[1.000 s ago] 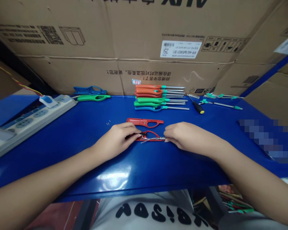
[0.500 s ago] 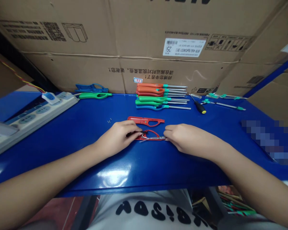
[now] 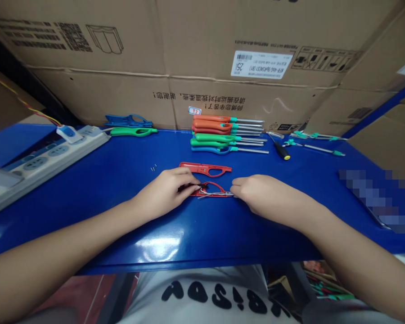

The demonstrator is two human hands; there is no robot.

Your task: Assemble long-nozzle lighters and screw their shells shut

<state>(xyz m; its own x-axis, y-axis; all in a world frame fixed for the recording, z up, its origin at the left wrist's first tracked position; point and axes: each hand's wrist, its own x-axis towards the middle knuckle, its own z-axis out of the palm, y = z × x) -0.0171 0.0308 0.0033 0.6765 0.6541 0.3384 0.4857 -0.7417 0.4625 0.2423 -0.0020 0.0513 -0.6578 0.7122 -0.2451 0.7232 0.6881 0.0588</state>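
Note:
A red lighter shell half (image 3: 195, 194) lies on the blue table, with thin wires and a black part (image 3: 203, 185) in it. At its left end, my left hand (image 3: 167, 191) is closed, thumb and fingertips pinching the black part. My right hand (image 3: 261, 194) is closed at the other end, gripping a metal rod (image 3: 229, 194) whose far portion the fingers hide. Just behind lies the matching red shell half (image 3: 196, 168), its inner side up. Several small screws (image 3: 153, 168) are scattered to its left.
Several assembled stick lighters (image 3: 212, 137) are stacked against the cardboard box (image 3: 121, 96). A black-and-yellow screwdriver (image 3: 281, 150) and metal rods with teal fittings (image 3: 319, 148) lie right of them. Green (image 3: 131, 131) and blue shells (image 3: 126, 120) sit back left, near a power strip (image 3: 59, 155).
The camera view has shifted slightly. Both hands hold nearly the same pose; my right hand has edged slightly to the right with the metal rod.

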